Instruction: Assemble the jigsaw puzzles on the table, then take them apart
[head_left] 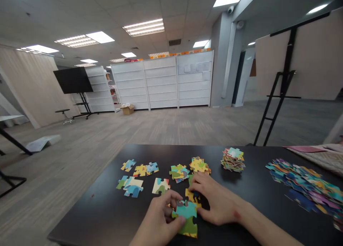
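Note:
My left hand (164,217) pinches a teal and green jigsaw puzzle piece (188,217) between thumb and fingers, low in the head view. Close on its right, my right hand (214,197) has its thumb and curled fingers around a yellow jigsaw puzzle piece (190,195) at the table top. A green piece partly shows beneath those fingers. Just beyond my left hand lies a cream and green piece (160,186). Small heaps of green-yellow pieces (179,172) and yellow pieces (199,165) sit beyond my right hand.
Joined and loose blue-yellow pieces (134,186) lie on the left of the black table (107,210). A stack of pieces (233,160) stands at the back right. Many dark-coloured pieces (308,185) spread along the right, near a patterned cloth (321,155). An easel (278,96) stands behind.

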{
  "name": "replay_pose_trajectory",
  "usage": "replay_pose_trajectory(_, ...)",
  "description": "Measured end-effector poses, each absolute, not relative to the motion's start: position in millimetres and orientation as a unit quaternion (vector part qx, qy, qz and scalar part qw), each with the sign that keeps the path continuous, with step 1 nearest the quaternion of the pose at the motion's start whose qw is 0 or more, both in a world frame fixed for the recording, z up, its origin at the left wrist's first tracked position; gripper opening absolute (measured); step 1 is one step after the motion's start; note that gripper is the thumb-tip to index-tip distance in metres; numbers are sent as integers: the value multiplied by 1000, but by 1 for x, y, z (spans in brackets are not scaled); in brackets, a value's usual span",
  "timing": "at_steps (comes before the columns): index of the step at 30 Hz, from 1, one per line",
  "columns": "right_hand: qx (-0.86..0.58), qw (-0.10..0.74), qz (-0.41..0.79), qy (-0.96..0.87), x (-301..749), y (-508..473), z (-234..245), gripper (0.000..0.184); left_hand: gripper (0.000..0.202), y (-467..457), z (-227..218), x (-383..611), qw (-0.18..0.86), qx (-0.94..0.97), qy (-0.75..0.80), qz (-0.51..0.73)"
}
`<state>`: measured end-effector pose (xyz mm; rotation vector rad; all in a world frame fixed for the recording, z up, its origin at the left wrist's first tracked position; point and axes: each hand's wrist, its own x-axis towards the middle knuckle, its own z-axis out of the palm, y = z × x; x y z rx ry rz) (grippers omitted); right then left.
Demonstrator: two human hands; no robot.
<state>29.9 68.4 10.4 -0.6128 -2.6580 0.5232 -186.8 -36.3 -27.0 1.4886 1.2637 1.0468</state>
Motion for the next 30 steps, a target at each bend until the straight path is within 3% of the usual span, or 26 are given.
replay_pose_trajectory(5, -244, 157, 179, -940, 31, 71, 11, 35, 49, -37, -28, -181, 458, 623, 506, 383)
replay_pose_trajectory(10, -257, 151, 180, -937, 32, 69, 16, 41, 53, -37, -22, -181, 252, 763, 515, 297)
replay_pose_trajectory(13, -263, 147, 185, -935, 33, 69, 16, 41, 58, -33, -27, -188, 191, 795, 501, 283)
replay_pose_trajectory(19, -266, 137, 193, -934, 36, 72, 14, 45, 25, -30, -43, -198, 144, 835, 461, 263)
replay_pose_trajectory(30, -261, 176, 205, -927, 40, 79, 16, 38, 30, -25, -49, -204, 112, 852, 463, 216)
